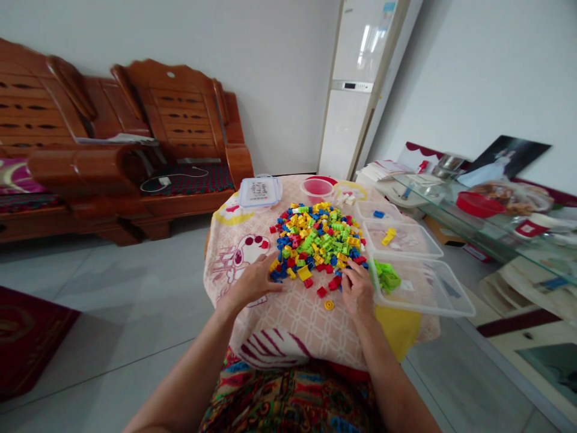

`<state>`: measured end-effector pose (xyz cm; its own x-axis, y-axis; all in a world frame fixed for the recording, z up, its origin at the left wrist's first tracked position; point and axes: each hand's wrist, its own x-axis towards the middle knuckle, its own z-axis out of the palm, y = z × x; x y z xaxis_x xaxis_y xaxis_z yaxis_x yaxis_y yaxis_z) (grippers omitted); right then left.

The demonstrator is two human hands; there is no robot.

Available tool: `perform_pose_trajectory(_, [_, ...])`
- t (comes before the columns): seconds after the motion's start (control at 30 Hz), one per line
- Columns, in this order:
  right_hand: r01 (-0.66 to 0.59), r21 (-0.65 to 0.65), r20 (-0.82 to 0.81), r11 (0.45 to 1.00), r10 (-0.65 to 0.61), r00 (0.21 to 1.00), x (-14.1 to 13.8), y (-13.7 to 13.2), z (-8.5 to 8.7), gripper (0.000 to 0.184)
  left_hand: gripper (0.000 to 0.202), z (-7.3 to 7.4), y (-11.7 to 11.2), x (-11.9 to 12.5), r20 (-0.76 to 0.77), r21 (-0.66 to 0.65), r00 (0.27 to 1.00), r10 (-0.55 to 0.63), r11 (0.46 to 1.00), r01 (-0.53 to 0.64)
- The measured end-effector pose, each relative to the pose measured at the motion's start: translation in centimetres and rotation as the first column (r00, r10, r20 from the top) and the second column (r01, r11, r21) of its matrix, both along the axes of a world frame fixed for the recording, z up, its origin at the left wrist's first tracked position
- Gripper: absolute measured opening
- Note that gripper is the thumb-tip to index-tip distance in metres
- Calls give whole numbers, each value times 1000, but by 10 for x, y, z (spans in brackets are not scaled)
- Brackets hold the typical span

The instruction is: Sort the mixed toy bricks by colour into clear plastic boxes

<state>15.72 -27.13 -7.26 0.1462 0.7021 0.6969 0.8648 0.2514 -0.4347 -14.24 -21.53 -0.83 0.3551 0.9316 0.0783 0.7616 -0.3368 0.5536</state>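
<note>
A heap of small toy building bricks (315, 237) in red, yellow, green and blue lies on the cloth-covered table. My left hand (256, 281) rests against the heap's near left edge, thumb and fingers apart, with nothing visibly held. At the near right edge, my right hand (358, 290) has its fingers reaching among the bricks, slightly bent and apart. Close to it lie a yellow round piece (329, 305) and a red brick (321, 292). Right of this hand, a clear plastic tray (433, 294) holds green bricks (386, 276).
Two more clear trays hold yellow bricks (388, 236) and blue bricks (378, 214). Behind the heap stand a pink-looking round tub (317, 190) and a lidded plastic box (259, 192). A glass shelf (491, 225) borders the table's right; wooden chairs (180, 120) stand left.
</note>
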Motion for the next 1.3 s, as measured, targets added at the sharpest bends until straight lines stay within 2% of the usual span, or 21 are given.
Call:
perform_pose_trajectory(0.13, [-2,-11,-2,1000,2,1000,0,-1,1,27,91,-19,4,33,-3,85,1000,1,996,-1])
perform_pose_trajectory(0.27, [-17,-23,-20,1000,16,1000,0,-1,2,27,81,-26,32,63,42,158,999,5,987,-11])
perform_pose_trajectory(0.37, [-18,-30,-34,999,17,999,-1,-2,3,27,74,-16,58,83,82,192,996,-36,981,20])
perform_pose_trajectory(0.5, [-14,-34,-33,999,13,999,-2,-2,4,28,68,8,91,110,187,244,975,-119,967,72])
perform_pose_trajectory(0.6, [-13,-38,-22,999,13,1000,-2,-3,4,28,66,21,110,120,264,251,954,-139,965,72])
perform_pose_trajectory(0.67, [-9,-41,-12,999,9,1000,-2,-3,3,28,65,24,118,118,327,247,935,-140,967,58])
perform_pose_trajectory(0.77, [-6,-30,-11,1000,5,1000,-1,-3,3,27,56,20,121,102,401,248,912,-84,969,-20])
perform_pose_trajectory(0.83, [-1,-5,-12,1000,1,1000,-2,-5,5,26,45,12,120,88,440,260,898,32,952,-161])
perform_pose_trajectory(0.93, [-26,35,32,999,25,999,-8,-10,14,22,33,-1,118,70,491,261,837,243,875,-408])
perform_pose_trajectory(1.0, [-82,41,83,996,79,993,-17,-12,21,20,30,-9,119,63,492,250,808,324,836,-488])
perform_pose_trajectory(1.13, [-152,5,136,988,150,979,-37,-11,26,15,29,-19,123,62,447,223,820,358,843,-489])
perform_pose_trajectory(1.3, [-132,-27,112,991,135,985,-46,-6,17,15,28,-27,126,68,434,254,845,312,858,-447])
